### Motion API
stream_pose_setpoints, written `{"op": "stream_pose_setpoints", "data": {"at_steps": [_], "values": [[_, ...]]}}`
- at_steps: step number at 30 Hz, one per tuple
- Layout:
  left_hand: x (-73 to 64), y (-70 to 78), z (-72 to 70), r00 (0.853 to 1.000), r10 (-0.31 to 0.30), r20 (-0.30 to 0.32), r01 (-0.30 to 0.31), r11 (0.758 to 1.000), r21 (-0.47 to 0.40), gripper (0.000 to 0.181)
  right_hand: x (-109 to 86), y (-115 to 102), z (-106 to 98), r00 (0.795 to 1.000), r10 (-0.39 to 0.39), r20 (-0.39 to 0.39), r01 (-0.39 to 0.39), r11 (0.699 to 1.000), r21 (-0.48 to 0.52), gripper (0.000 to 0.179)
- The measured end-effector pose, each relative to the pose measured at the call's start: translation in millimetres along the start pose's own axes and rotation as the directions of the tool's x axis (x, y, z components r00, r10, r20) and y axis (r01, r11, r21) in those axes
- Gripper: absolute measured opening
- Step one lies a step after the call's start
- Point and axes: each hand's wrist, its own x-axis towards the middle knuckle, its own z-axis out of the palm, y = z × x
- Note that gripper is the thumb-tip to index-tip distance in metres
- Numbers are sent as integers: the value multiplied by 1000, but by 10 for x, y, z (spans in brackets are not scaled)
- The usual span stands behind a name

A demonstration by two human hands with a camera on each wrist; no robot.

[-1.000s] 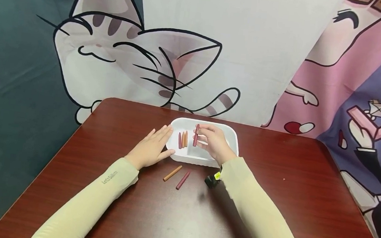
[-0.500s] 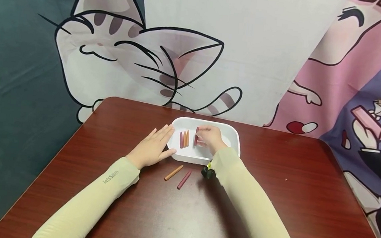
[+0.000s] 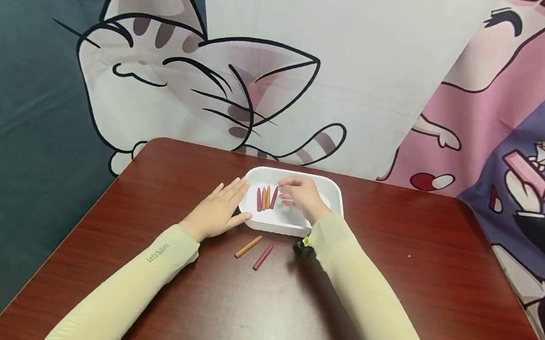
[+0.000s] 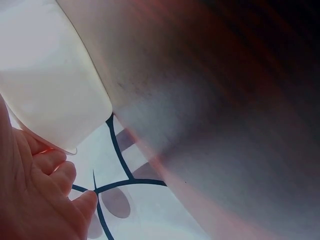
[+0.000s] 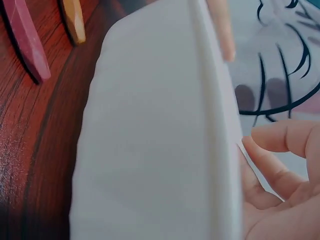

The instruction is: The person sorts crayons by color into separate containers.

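Observation:
A white tray point(image 3: 274, 227) stands near the far side of the table. Inside its left part a dark red crayon point(image 3: 258, 199) and two orange crayons point(image 3: 266, 197) lie side by side. Another dark red crayon point(image 3: 274, 197) leans at a slight angle just right of them. My right hand point(image 3: 301, 196) hovers over the tray with fingertips beside that crayon; in the right wrist view its thumb and fingers point(image 5: 280, 137) show nothing between them. My left hand point(image 3: 217, 208) rests with straight fingers on the tray's left rim.
On the table in front of the tray lie an orange crayon point(image 3: 248, 247) and a dark red crayon point(image 3: 263, 257). Behind the table point(image 3: 181, 298) hangs a cloth printed with a cartoon cat point(image 3: 137, 91).
My right hand has lowered a dark red crayon into the tray, set it beside the orange ones and let go. The left hand stays in place.

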Motion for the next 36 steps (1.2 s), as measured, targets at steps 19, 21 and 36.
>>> {"op": "stream_pose_setpoints", "data": {"at_steps": [19, 21, 36], "values": [[-10, 6, -9, 1000, 20, -19, -19, 1000, 19, 81, -723, -2, -143, 856, -482, 186, 510, 733, -451, 18], [-10, 7, -10, 1000, 17, -18, -16, 1000, 13, 81, -781, 56, -131, 838, -512, 191, 542, 736, -406, 17], [-8, 1, -5, 1000, 8, -10, -8, 1000, 8, 81, -935, 456, -6, 596, -541, 593, 802, 432, -412, 18]]}}
